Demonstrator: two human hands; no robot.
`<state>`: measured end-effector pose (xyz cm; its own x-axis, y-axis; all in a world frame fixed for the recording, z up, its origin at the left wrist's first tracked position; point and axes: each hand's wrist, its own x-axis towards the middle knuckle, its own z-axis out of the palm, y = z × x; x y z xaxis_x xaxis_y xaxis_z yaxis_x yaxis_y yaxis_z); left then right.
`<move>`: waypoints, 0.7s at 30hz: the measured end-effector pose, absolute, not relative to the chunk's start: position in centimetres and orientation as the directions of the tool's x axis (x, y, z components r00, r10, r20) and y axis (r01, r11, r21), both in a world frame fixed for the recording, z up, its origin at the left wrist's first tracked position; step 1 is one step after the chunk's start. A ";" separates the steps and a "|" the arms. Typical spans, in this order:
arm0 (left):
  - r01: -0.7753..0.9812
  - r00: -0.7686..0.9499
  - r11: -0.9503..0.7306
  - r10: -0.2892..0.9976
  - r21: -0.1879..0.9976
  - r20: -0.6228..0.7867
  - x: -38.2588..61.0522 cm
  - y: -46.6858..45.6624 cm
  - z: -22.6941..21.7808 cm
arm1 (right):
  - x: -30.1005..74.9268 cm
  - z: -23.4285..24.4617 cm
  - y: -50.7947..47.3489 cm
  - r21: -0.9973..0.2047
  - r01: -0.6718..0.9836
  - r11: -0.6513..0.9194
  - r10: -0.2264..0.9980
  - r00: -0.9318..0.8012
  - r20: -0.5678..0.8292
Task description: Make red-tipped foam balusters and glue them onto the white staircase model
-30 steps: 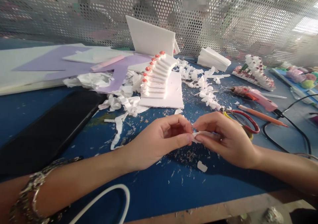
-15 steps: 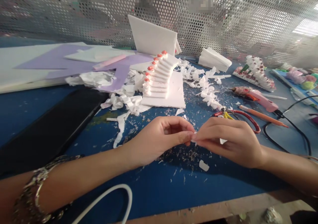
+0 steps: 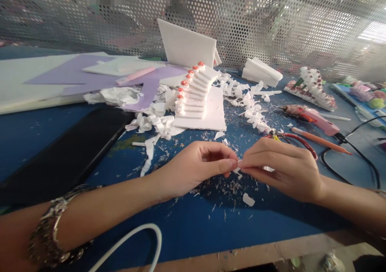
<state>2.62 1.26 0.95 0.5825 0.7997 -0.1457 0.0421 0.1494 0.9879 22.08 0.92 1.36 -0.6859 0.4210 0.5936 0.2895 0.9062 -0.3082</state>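
Observation:
My left hand (image 3: pixel 196 169) and my right hand (image 3: pixel 280 167) meet at the fingertips, low over the blue tabletop. Between their thumbs and index fingers they pinch a small white paper piece (image 3: pixel 237 168), most of it covered by the fingers. Another bit of white shows under my right fingers. Beyond the hands stands a little white foam staircase (image 3: pixel 194 97) on a white foam base (image 3: pixel 215 113). Small red-topped white pieces (image 3: pixel 189 76) line its left edge. A loose white scrap (image 3: pixel 249 199) lies just below my hands.
Curled white paper strips (image 3: pixel 253 107) surround the staircase. On the right lie a pink glue gun (image 3: pixel 319 121), an orange pencil (image 3: pixel 322 141) and red-handled pliers (image 3: pixel 298 141). A black phone-like slab (image 3: pixel 72 151) is at left. A perforated metal screen (image 3: pixel 235 27) rises behind.
Both hands keep their pinch and have hardly moved. A little more of the white piece shows beneath the fingertips. The whole view has shifted slightly.

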 end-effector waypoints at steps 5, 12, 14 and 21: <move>0.039 0.559 0.133 0.819 0.990 -0.132 2.7 1.2 0.7 | 22.0 1.0 1.1 -0.380 0.273 0.884 0.456 -0.681 0.573; 0.056 0.508 0.027 0.860 0.998 -0.052 2.8 0.8 0.2 | 22.1 0.9 1.0 -0.441 0.374 0.816 0.573 -0.628 0.526; 0.074 0.491 -0.039 0.871 0.997 -0.002 2.8 0.6 0.2 | 22.1 0.9 0.9 -0.439 0.403 0.803 0.593 -0.616 0.519; 0.208 0.456 -0.263 0.878 0.942 0.145 2.6 0.3 0.5 | 21.8 0.9 0.9 -0.442 0.430 0.787 0.616 -0.585 0.528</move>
<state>2.63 0.33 0.54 0.4558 0.8782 0.1449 0.2081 -0.2634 0.9420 21.82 0.95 0.94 -0.5846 0.6163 0.5276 0.4302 0.7869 -0.4424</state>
